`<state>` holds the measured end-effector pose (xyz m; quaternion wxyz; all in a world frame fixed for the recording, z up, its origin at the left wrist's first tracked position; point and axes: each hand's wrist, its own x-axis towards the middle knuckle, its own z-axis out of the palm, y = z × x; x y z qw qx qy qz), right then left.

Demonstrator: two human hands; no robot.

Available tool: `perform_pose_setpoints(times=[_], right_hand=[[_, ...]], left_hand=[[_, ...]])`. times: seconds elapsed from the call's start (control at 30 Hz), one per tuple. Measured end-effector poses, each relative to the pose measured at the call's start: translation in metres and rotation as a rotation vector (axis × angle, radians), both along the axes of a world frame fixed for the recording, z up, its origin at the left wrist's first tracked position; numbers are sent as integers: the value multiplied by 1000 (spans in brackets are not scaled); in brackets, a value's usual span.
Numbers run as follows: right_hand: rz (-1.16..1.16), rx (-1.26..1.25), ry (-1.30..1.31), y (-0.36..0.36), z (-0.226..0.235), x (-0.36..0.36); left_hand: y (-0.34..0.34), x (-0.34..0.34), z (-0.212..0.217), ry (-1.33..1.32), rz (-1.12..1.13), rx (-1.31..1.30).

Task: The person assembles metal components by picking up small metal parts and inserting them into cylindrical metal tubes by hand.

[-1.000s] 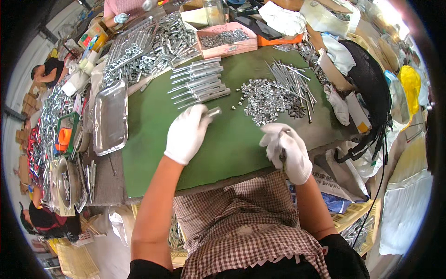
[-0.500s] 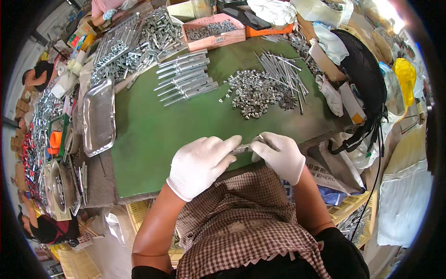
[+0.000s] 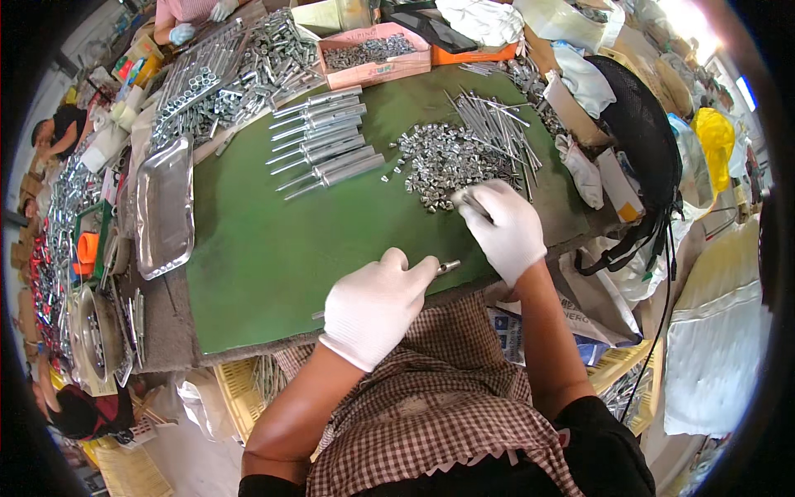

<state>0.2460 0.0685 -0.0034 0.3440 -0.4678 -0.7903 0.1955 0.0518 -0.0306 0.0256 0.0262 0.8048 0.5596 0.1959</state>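
My left hand (image 3: 377, 306), in a white glove, is closed round a slim metal tube (image 3: 448, 267) near the front edge of the green mat (image 3: 273, 248). The tube's silver end sticks out past my fingertips, and a thin piece shows on the hand's other side. My right hand (image 3: 501, 224), gloved too, is at the near right side of a heap of small shiny metal pieces (image 3: 443, 161). Its fingers are bent together, and whatever they hold is hidden. Thin metal rods (image 3: 493, 124) lie behind the heap. Several tubes with thin rods (image 3: 323, 141) lie in a row at the far left.
An oblong metal tray (image 3: 166, 207) rests at the mat's left edge. Behind are a pink box of small parts (image 3: 377, 54) and piled metal tubes (image 3: 277, 58). A black mesh bag (image 3: 642, 124) hangs over the right side. Another person's gloved hands (image 3: 182, 33) show at the far left.
My hands, earlier together at the metal tube, have parted. The right has moved forward to the heap of small pieces; the left keeps the tube near the mat's front edge.
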Motion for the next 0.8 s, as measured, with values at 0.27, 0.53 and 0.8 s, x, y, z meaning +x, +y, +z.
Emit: perform_pose_setpoints(times=[0.27, 0.53, 0.8], right_hand=[[15, -7, -373, 16, 10, -9], [253, -65, -37, -36, 10, 2], [213, -47, -77, -35, 14, 8]], left_hand=[[0, 8, -5, 61, 61, -58], [-1, 7, -3, 31, 54, -107], [-4, 9, -7, -1, 73, -101]])
